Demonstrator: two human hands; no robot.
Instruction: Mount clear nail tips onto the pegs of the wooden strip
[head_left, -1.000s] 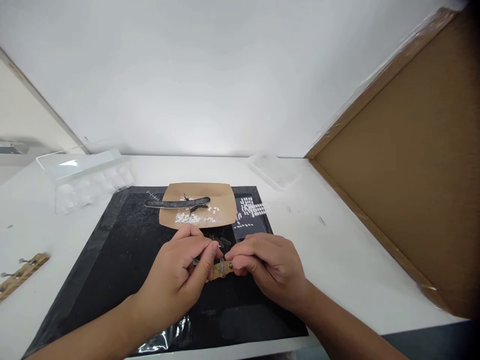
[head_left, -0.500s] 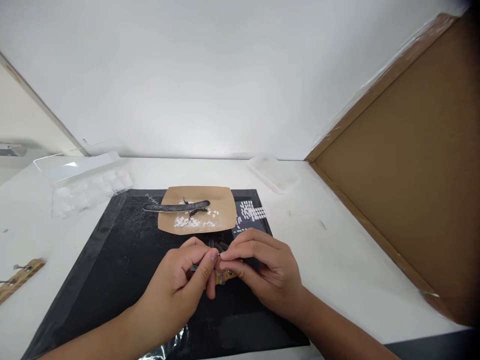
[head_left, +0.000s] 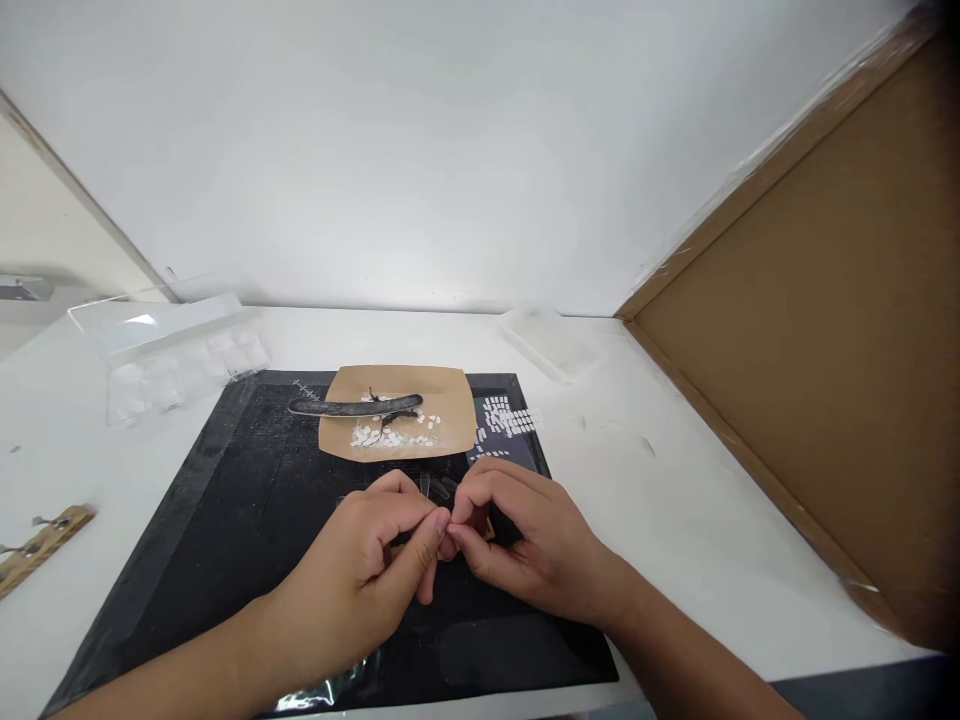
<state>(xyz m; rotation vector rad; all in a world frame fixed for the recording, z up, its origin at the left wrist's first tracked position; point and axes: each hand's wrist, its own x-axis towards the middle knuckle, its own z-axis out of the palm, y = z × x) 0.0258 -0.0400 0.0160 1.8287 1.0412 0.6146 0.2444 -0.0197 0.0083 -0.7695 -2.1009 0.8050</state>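
Observation:
My left hand (head_left: 375,560) and my right hand (head_left: 529,535) meet over the black mat (head_left: 247,560), their fingertips pressed together in a pinch. Whatever sits between the fingertips is too small and covered to make out. Just behind the fingers lie several clear, narrow pieces like nail tips (head_left: 436,487). A bit of a yellowish wooden piece (head_left: 397,551) shows beneath the hands, mostly hidden. Beyond them, a brown paper tray (head_left: 450,390) carries a dark nail file (head_left: 356,406), black twig-like scraps and many small white pieces (head_left: 386,438).
A dark sheet with rows of small white tabs (head_left: 512,415) lies right of the tray. Clear plastic boxes (head_left: 184,365) stand back left, a translucent lid (head_left: 551,343) back right. A wooden strip with metal clips (head_left: 45,545) lies at left. A cardboard panel (head_left: 817,330) borders the right.
My fingertips have come closer together, and the right fingers have curled in more. The small thing glimpsed between them is now covered. The view has shifted slightly.

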